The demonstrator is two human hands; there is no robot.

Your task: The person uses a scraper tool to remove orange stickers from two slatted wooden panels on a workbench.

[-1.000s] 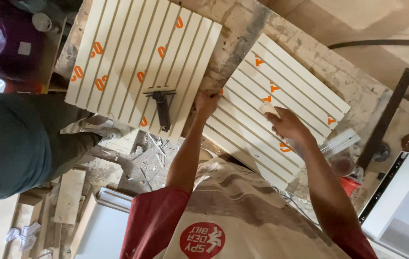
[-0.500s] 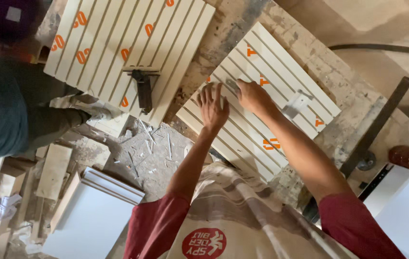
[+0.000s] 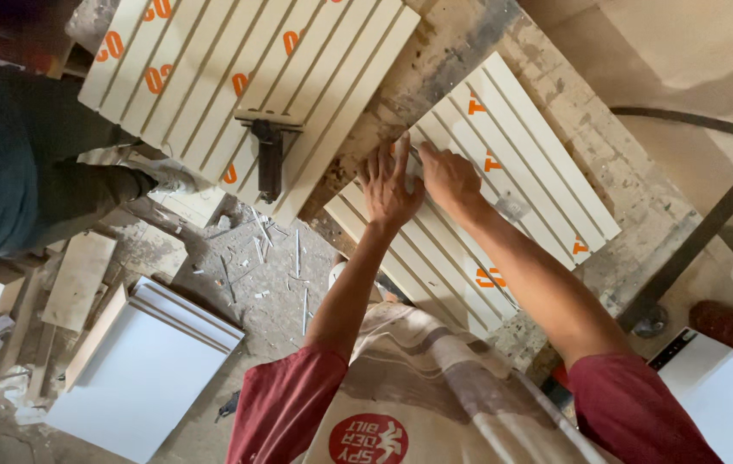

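Observation:
A cream grooved panel (image 3: 521, 163) with orange markings lies slantwise on a rough workbench (image 3: 633, 180). My left hand (image 3: 388, 185) rests flat on the panel near its upper left part, fingers spread. My right hand (image 3: 448, 176) sits right beside it, fingers curled as if pinching a thin grey tool (image 3: 414, 155) against a groove; the tool is mostly hidden. Both hands almost touch each other.
A second grooved panel (image 3: 194, 60) lies at the upper left with a black clamp (image 3: 270, 150) on its edge. A person in dark clothing (image 3: 14, 180) stands at the left. White boards (image 3: 143, 361) and wood scraps lie on the littered floor. A dark bar (image 3: 684, 253) runs at the right.
My left hand moved from the panel's left edge onto its surface, and my right hand slid up and left to meet it. The view has shifted slightly.

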